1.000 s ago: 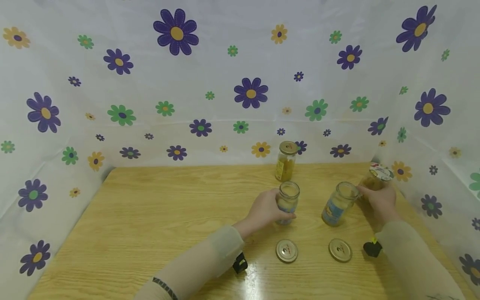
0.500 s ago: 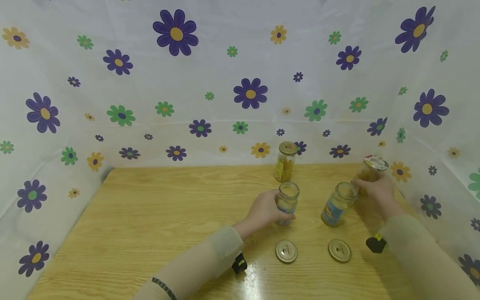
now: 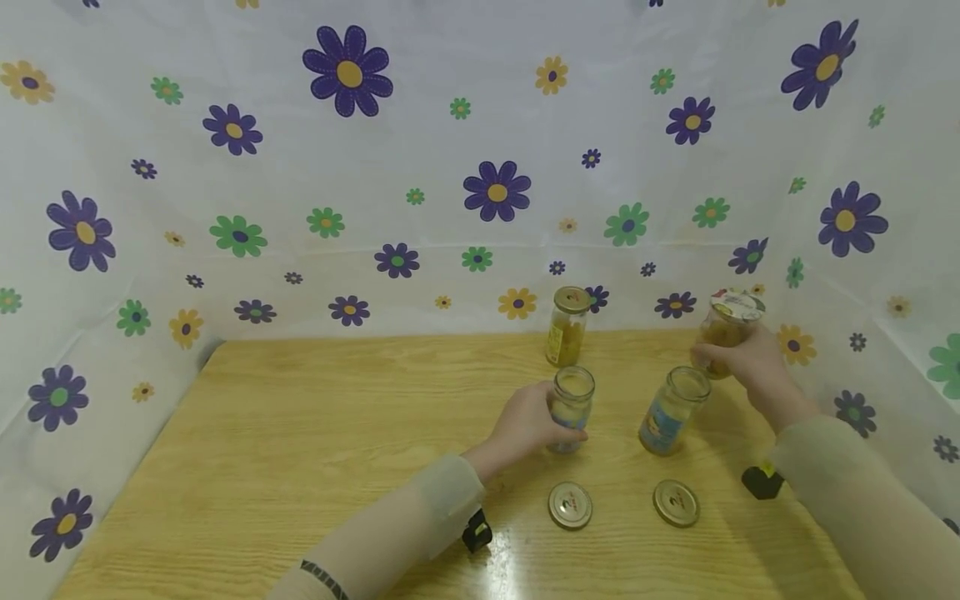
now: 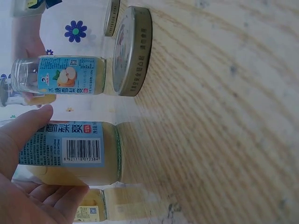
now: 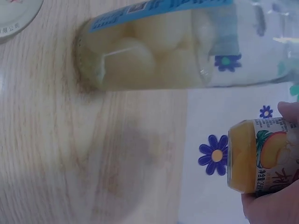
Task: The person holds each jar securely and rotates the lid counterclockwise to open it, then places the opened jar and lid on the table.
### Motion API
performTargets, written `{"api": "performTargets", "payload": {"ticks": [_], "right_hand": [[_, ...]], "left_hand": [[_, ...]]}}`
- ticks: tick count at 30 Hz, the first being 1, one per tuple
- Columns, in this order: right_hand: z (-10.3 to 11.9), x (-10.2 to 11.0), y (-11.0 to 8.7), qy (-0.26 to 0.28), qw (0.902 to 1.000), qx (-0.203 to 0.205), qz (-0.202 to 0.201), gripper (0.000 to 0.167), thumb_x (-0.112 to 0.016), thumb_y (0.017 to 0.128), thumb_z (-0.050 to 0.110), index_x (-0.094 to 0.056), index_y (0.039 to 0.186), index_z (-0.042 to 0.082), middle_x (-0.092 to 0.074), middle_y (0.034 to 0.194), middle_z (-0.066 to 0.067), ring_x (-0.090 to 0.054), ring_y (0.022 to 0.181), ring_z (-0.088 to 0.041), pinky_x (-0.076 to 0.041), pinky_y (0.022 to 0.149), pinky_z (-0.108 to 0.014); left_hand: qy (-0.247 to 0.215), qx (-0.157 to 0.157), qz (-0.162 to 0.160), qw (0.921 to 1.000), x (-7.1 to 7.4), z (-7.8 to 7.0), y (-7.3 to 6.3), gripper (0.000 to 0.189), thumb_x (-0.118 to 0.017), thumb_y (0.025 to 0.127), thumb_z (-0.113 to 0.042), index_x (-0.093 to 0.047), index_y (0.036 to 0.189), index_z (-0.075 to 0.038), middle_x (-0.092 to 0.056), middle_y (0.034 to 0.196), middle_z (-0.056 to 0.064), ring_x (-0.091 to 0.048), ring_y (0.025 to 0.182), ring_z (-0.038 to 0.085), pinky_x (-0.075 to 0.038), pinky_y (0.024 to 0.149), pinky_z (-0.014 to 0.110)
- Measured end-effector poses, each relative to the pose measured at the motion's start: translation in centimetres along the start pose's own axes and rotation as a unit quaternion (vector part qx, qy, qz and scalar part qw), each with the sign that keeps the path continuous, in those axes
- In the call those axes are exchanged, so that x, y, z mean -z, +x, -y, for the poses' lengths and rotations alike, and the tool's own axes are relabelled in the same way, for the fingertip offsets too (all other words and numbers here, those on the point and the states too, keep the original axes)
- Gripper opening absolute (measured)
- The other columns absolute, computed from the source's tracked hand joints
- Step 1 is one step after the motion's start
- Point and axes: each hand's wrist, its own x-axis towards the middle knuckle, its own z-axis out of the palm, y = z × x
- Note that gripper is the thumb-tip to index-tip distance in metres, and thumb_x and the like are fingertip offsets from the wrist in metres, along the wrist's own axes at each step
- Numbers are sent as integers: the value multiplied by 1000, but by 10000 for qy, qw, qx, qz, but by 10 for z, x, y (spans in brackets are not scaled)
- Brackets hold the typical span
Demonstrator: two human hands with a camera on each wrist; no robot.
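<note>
My left hand (image 3: 525, 423) grips an uncapped glass jar (image 3: 573, 408) standing on the table. Its blue label and barcode face the left wrist view, thumb on one side and fingers on the other. Toward the back right, my right hand (image 3: 756, 367) holds a jar of orange fruit (image 5: 243, 156) with a patterned lid (image 3: 738, 305), raised off the table. Between the hands stands a second uncapped jar (image 3: 663, 421) with a blue label; pale round fruit shows inside it in the right wrist view. Two gold lids, a left one (image 3: 570, 505) and a right one (image 3: 677, 502), lie in front of these jars.
A capped jar of yellow fruit (image 3: 566, 337) stands at the back, behind the left jar. The wooden table (image 3: 322, 417) meets a white flowered curtain (image 3: 420, 150) at the back and sides.
The right hand has lifted the fruit jar and carried it up and leftward, behind the middle jar. The left hand keeps its grip on its jar.
</note>
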Motion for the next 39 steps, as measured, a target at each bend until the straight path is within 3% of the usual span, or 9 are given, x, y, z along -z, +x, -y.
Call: {"api": "performTargets", "payload": {"ticks": [9,15,24,32,39], "right_hand": [[36,-1,-11,-531,9984,198,-2,84,-76,98,21,-29,161,-7,-37,162,-36,-36,150,-55,-35,124,-68],[59,-4,-22,-597,9975,378,19,75,-77,98,26,-39,154,-8,-47,153,-32,-47,140,-47,-43,119,-63],[86,-9,-35,-641,9968,444,173,92,-80,97,28,-26,165,0,-42,160,-32,-38,151,-51,-34,124,-67],[100,-18,-42,-508,9969,559,234,88,-80,96,26,-31,165,3,-46,158,-28,-46,143,-42,-41,122,-59],[106,-25,-51,-400,9967,562,431,90,-82,94,25,-30,165,5,-47,160,-26,-44,148,-42,-34,126,-62]], "left_hand": [[7,-16,-13,10000,0,0,0,53,-97,78,-25,-72,122,-10,-79,117,7,-75,106,24,-63,92,38],[-76,36,-44,10000,-2,2,1,52,-97,77,-24,-72,119,-8,-79,113,7,-74,102,22,-62,89,37],[-145,72,-24,9999,-2,1,1,53,-98,77,-25,-71,119,-7,-78,112,8,-74,100,22,-63,87,37],[-137,121,0,9998,-1,0,2,57,-99,76,-28,-69,120,-5,-78,114,10,-74,102,24,-63,91,40],[-186,95,80,9997,-1,-2,2,59,-98,76,-27,-68,122,-7,-78,120,11,-74,109,27,-61,97,43]]}}
